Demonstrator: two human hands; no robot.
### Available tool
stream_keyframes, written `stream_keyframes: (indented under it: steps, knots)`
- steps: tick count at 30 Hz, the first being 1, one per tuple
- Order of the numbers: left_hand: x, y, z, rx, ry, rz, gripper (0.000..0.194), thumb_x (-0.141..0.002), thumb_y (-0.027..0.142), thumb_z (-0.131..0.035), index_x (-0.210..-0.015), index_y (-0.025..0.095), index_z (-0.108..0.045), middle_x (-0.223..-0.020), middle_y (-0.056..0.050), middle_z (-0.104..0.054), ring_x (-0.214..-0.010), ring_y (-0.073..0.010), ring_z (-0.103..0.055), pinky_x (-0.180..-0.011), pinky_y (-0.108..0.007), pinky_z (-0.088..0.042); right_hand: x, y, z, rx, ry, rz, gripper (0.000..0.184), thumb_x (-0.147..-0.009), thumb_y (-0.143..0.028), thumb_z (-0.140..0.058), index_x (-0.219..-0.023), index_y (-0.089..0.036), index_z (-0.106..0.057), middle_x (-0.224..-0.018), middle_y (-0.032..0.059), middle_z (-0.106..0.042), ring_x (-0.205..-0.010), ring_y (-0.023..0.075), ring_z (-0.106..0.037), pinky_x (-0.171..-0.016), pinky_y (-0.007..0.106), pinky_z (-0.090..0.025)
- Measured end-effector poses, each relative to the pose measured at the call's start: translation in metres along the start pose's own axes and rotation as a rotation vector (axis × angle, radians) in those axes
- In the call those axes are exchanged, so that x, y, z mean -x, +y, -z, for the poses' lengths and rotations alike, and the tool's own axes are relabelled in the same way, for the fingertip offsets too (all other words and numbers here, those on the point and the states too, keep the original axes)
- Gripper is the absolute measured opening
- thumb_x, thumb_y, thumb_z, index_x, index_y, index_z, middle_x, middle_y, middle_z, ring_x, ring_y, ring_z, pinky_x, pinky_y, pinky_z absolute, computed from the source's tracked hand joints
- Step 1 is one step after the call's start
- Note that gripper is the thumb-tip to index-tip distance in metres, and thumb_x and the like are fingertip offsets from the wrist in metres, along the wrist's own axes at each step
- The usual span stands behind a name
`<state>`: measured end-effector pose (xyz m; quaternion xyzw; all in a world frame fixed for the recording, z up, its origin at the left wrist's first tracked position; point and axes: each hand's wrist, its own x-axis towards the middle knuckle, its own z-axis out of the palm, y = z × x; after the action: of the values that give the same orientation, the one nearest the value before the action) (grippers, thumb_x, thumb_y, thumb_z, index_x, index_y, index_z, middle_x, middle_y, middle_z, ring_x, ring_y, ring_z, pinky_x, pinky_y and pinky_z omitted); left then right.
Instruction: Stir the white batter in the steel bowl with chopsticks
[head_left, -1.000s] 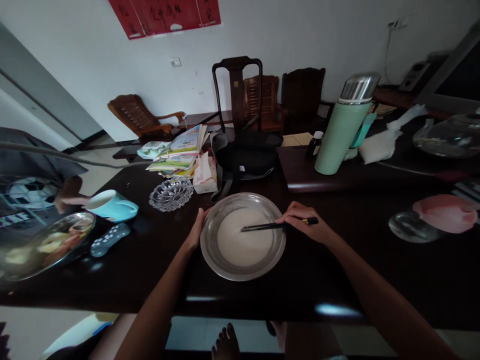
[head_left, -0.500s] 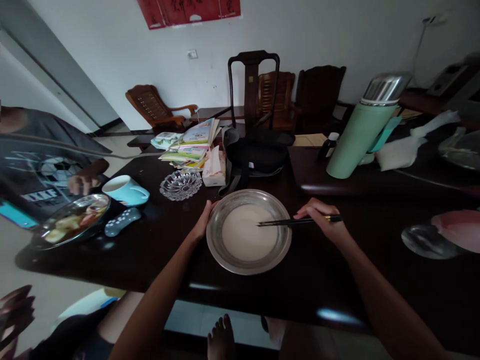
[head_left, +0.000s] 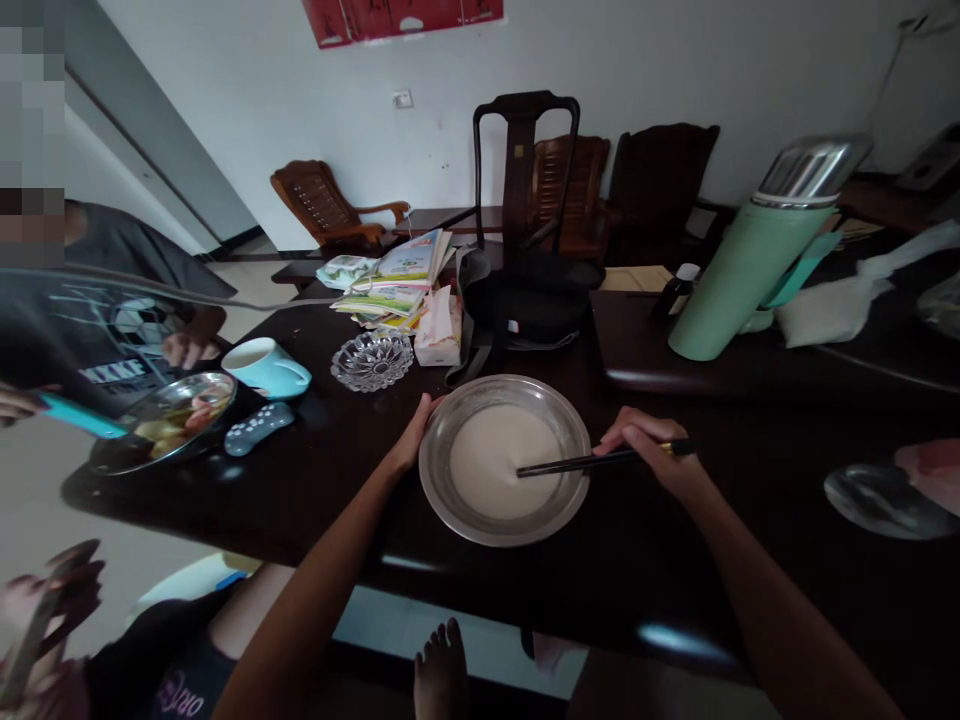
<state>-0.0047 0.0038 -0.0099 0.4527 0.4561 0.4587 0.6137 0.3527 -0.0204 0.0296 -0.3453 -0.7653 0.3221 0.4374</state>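
Note:
A wide stainless steel bowl (head_left: 435, 490) stands on the dark table in front of me, holding a smooth, whitish liquid (head_left: 484, 450). My left hand (head_left: 414, 435) grips the bowl's left side; its thumb shows near the rim and the other fingers are mostly hidden. My right hand (head_left: 651, 445) is closed around a pair of black chopsticks (head_left: 570, 464). Held close together, the chopsticks slant over the right rim, and their tips dip into the liquid near the middle of the bowl.
Left of my arm are a game controller (head_left: 259, 428), a light blue mug (head_left: 270, 370) and another person's metal bowl of food (head_left: 229, 405). Behind stand a glass dish (head_left: 373, 362), tissue pack (head_left: 439, 340), black bag (head_left: 536, 305) and green thermos (head_left: 750, 275).
The chopstick tips have shifted slightly lower within the liquid. At left, the other person's turquoise-handled utensil has moved over their food bowl. The whole view has swung slightly left.

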Motion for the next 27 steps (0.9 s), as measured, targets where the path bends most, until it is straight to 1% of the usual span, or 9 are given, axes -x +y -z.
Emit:
stream_keyframes:
  steps: [2, 4, 9, 12, 15, 18, 21, 23, 27]
  knots:
    - [0.0, -0.0001, 0.0003, 0.008, -0.003, -0.006, 0.078, -0.077, 0.079, -0.051, -0.123, 0.019, -0.067, -0.117, -0.01, -0.073, -0.125, -0.0357, -0.055, -0.109, -0.042, -0.037, -0.0001, -0.0016, -0.005, 0.013, -0.082, 0.013, 0.03, -0.097, -0.036, -0.05, -0.087, -0.024, -0.076, -0.079, 0.0048, -0.073, -0.075, 0.0188, -0.064, -0.071, 0.033, -0.051]
    - [-0.0001, -0.0001, 0.0002, 0.017, -0.016, -0.005, 0.077, -0.077, 0.078, -0.051, -0.124, 0.019, -0.067, -0.117, -0.01, -0.073, -0.125, -0.036, -0.055, -0.108, -0.043, -0.037, -0.001, -0.0019, -0.0077, 0.053, -0.096, 0.019, 0.025, -0.095, -0.035, -0.054, -0.092, -0.025, -0.077, -0.085, 0.0052, -0.073, -0.077, 0.0187, -0.064, -0.072, 0.033, -0.052]
    - [-0.0009, 0.0, -0.0006, 0.011, -0.03, -0.007, 0.08, -0.075, 0.08, -0.051, -0.124, 0.019, -0.067, -0.118, -0.01, -0.072, -0.124, -0.0368, -0.056, -0.108, -0.044, -0.037, -0.0023, 0.0013, -0.0022, 0.056, 0.05, -0.029, 0.034, -0.098, -0.038, -0.048, -0.082, -0.023, -0.075, -0.076, 0.0048, -0.073, -0.074, 0.0192, -0.066, -0.071, 0.034, -0.051]
    - [-0.0012, 0.0003, -0.0003, -0.002, -0.022, -0.013, 0.081, -0.075, 0.08, -0.05, -0.124, 0.017, -0.067, -0.118, -0.011, -0.072, -0.125, -0.037, -0.055, -0.109, -0.044, -0.037, -0.0019, -0.0008, -0.0048, 0.007, -0.018, -0.018, 0.037, -0.098, -0.039, -0.046, -0.081, -0.022, -0.075, -0.074, 0.0047, -0.074, -0.073, 0.0186, -0.066, -0.07, 0.033, -0.051]
    - [-0.0011, 0.0005, 0.0001, 0.0, -0.006, -0.006, 0.08, -0.075, 0.08, -0.051, -0.123, 0.017, -0.067, -0.118, -0.011, -0.072, -0.127, -0.0369, -0.053, -0.109, -0.044, -0.037, -0.0026, -0.0034, -0.0084, 0.04, -0.075, 0.028, 0.027, -0.096, -0.035, -0.053, -0.089, -0.023, -0.076, -0.083, 0.0047, -0.075, -0.077, 0.018, -0.065, -0.072, 0.032, -0.051]
    - [-0.0004, 0.0013, -0.0007, 0.012, 0.012, 0.011, 0.08, -0.074, 0.081, -0.052, -0.122, 0.018, -0.068, -0.119, -0.01, -0.072, -0.129, -0.0369, -0.052, -0.109, -0.044, -0.037, -0.0038, -0.0025, -0.0037, 0.1, 0.003, 0.026, 0.025, -0.095, -0.034, -0.054, -0.09, -0.024, -0.076, -0.083, 0.0045, -0.075, -0.077, 0.0184, -0.065, -0.072, 0.033, -0.05]
    - [0.0008, 0.0027, -0.0024, 0.019, 0.022, 0.012, 0.078, -0.074, 0.08, -0.052, -0.119, 0.019, -0.069, -0.12, -0.01, -0.072, -0.129, -0.0369, -0.051, -0.109, -0.044, -0.037, -0.0042, -0.002, 0.0014, 0.079, 0.059, 0.001, 0.035, -0.098, -0.037, -0.047, -0.081, -0.023, -0.075, -0.074, 0.0038, -0.074, -0.072, 0.0184, -0.066, -0.07, 0.033, -0.049]
    - [0.0016, 0.0033, -0.0031, 0.021, 0.025, 0.008, 0.076, -0.075, 0.079, -0.052, -0.118, 0.019, -0.07, -0.119, -0.01, -0.072, -0.13, -0.0368, -0.051, -0.108, -0.043, -0.038, -0.0042, -0.0036, -0.0002, 0.042, 0.012, 0.0, 0.038, -0.099, -0.037, -0.045, -0.079, -0.022, -0.075, -0.071, 0.0036, -0.073, -0.07, 0.0179, -0.067, -0.069, 0.032, -0.05]
    - [0.0014, 0.0023, -0.0021, 0.026, 0.022, 0.004, 0.075, -0.077, 0.078, -0.052, -0.12, 0.018, -0.069, -0.117, -0.01, -0.073, -0.129, -0.0367, -0.052, -0.107, -0.043, -0.039, -0.0046, -0.0054, -0.0063, 0.046, -0.091, 0.028, 0.028, -0.096, -0.036, -0.052, -0.089, -0.024, -0.077, -0.082, 0.0043, -0.075, -0.076, 0.0178, -0.066, -0.071, 0.032, -0.05]
